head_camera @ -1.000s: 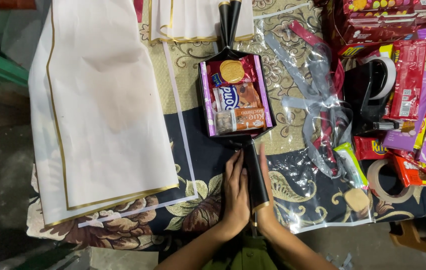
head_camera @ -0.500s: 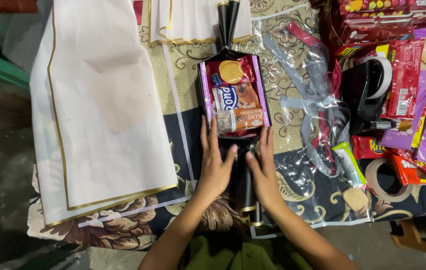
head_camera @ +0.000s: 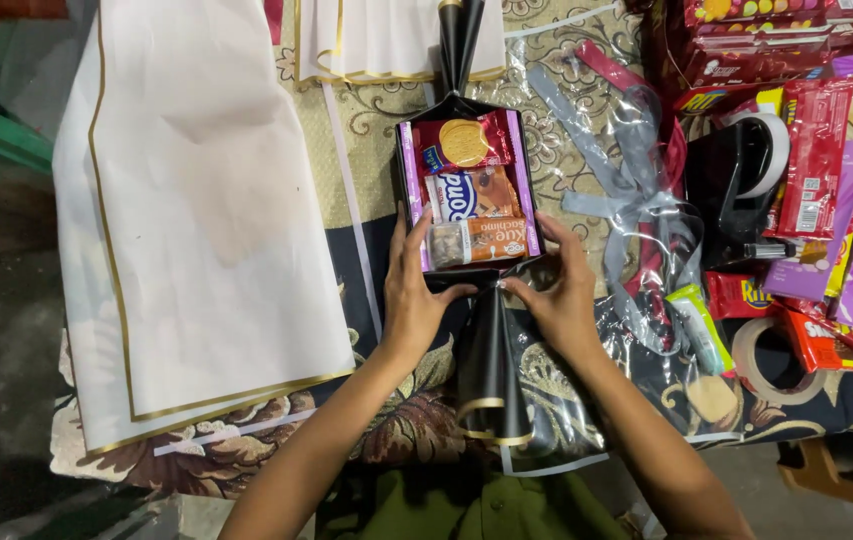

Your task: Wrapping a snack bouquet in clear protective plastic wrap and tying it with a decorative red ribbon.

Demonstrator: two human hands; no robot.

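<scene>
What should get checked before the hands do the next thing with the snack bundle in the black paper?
1. Both hands on the bundle: ok. The left hand and the right hand press at the near end of the black wrapping paper.
2. Snack packets lying flat and together inside the wrap: ok.
3. Near end gathered: ok, the paper is pinched in just below the packets.
4. Far end gathered: ok, it narrows to a twist.
5. Tape dispenser close by: ok, it sits to the right.
6. Near gather fastened: cannot tell, no tape or tie shows there.
</scene>
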